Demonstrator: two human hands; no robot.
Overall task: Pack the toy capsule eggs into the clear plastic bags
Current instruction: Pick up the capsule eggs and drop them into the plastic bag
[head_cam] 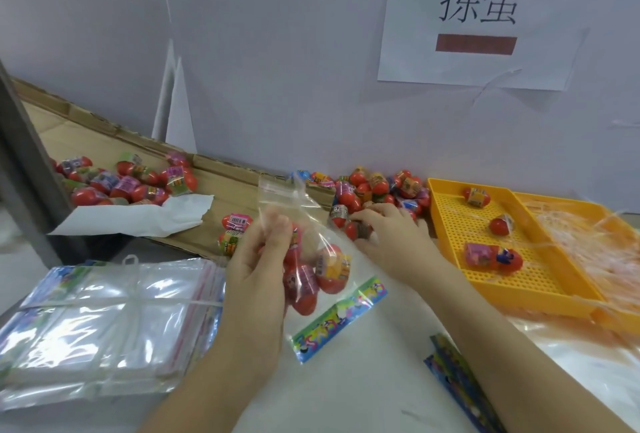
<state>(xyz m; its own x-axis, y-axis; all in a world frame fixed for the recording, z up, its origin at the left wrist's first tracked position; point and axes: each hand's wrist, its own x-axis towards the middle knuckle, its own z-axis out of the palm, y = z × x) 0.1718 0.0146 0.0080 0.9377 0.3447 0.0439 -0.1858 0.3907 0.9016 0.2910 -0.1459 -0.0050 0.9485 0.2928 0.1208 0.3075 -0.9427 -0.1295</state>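
- At the near left of the white desk (363, 394) lies a tied bundle of empty clear plastic bags (104, 325), flat and stacked.
- Far left, a flattened brown cardboard sheet (90, 141) carries a heap of red toy capsule eggs with coloured wrappers (128, 179), beside a crumpled white paper (138, 218).
- The left hand (256, 273) is pinched shut on the edge of a clear plastic bag with a colourful printed header strip (304, 211), holding it up above the desk; the strip end hangs toward the near side.
- Inside that bag sit several red capsule eggs (325, 276), bunched low against the hand.
- Two loose wrapped eggs (235, 231) lie just behind the left hand.
- The right hand (394, 235) reaches to the far pile of red capsule eggs (377, 190) against the wall, fingers curled onto an egg; whether it is truly gripped cannot be told.
- On the right, a yellow perforated plastic tray (540, 280) holds three eggs, with a tangle of thin clear strands in its right compartment.
- A white paper sign (478, 30) hangs on the wall above.
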